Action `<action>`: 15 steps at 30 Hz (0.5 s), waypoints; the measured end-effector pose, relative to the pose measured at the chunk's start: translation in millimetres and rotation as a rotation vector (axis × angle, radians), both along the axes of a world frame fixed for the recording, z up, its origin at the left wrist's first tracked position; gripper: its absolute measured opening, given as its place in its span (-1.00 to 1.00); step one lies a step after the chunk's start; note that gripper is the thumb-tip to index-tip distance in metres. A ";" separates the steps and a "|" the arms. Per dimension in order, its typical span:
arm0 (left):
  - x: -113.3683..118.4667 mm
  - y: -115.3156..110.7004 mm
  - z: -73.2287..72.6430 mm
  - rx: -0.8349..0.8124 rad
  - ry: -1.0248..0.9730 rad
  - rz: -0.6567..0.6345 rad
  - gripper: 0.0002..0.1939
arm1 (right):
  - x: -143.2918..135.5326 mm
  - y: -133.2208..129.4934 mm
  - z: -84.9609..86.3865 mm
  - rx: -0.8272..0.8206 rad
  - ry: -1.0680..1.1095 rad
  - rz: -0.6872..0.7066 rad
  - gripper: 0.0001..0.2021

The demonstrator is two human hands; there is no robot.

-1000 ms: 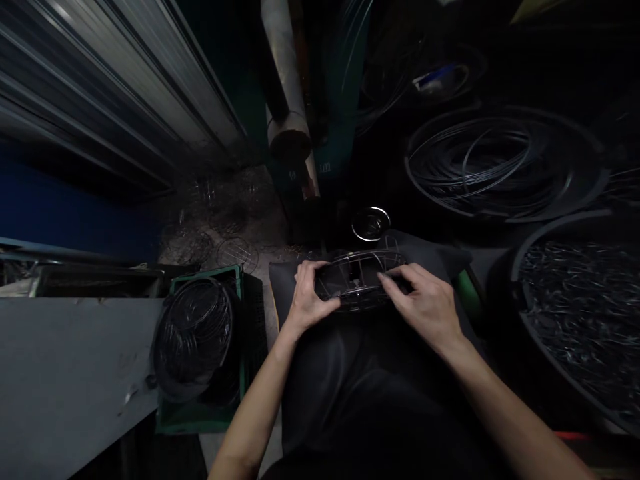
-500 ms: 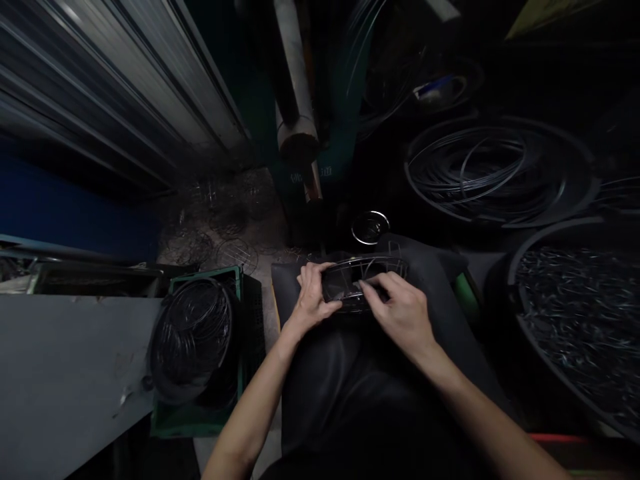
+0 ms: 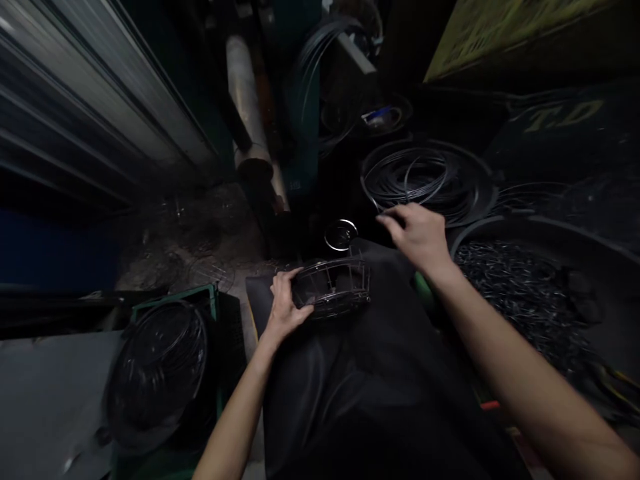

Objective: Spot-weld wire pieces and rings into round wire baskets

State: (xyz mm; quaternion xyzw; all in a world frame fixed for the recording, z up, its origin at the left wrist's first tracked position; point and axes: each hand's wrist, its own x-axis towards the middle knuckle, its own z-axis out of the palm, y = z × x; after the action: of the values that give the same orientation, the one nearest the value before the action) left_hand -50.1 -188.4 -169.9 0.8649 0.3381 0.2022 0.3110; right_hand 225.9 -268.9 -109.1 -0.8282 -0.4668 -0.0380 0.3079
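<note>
A wire frame (image 3: 333, 283) of thin metal rods and rings rests over my lap on dark cloth. My left hand (image 3: 287, 300) grips its left end between thumb and fingers. My right hand (image 3: 417, 233) is raised to the right of the frame, apart from it, with thumb and fingertips pinched together. Whatever the pinch holds, if anything, is too small and dark to make out. Behind that hand is a round tub (image 3: 493, 190) with coiled wire. A shiny metal ring (image 3: 341, 235) lies just beyond the frame.
A large tub (image 3: 480, 230) of small metal pieces stands at the right. On the left, a round container (image 3: 200, 373) of wire rings sits in a green crate (image 3: 215, 300). A machine with a metal cylinder (image 3: 245, 100) rises ahead. Wire pieces litter the floor.
My right hand has left the wire frame and moved up and to the right. My left hand still holds the frame. The camera view has turned towards the right.
</note>
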 end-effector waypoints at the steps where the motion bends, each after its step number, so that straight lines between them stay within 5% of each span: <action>1: 0.6 -2.9 3.6 0.026 0.019 0.000 -0.26 | 12.3 7.3 -7.1 -0.036 -0.016 -0.035 -0.79; 4: 4.1 -11.3 17.1 0.160 0.078 0.018 -0.08 | 20.5 10.7 -30.0 -0.032 0.025 -0.042 -0.77; 7: 9.8 -14.8 30.3 0.221 0.130 -0.027 -0.06 | -1.2 -14.7 -40.6 0.037 0.193 -0.019 -0.58; 9: 13.4 -13.9 36.8 0.171 0.167 -0.087 -0.09 | -18.3 -35.5 -38.3 0.038 0.279 -0.067 -0.53; 15: 18.2 -7.6 48.3 0.001 0.164 -0.179 -0.26 | -42.8 -69.2 -20.7 0.080 0.267 -0.091 -0.80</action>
State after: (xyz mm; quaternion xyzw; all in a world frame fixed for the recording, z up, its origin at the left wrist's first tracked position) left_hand -32.0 -196.0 -121.6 0.9055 0.2837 0.1023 0.2987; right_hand 183.1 -338.1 -129.8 -0.8332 -0.3818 0.0402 0.3980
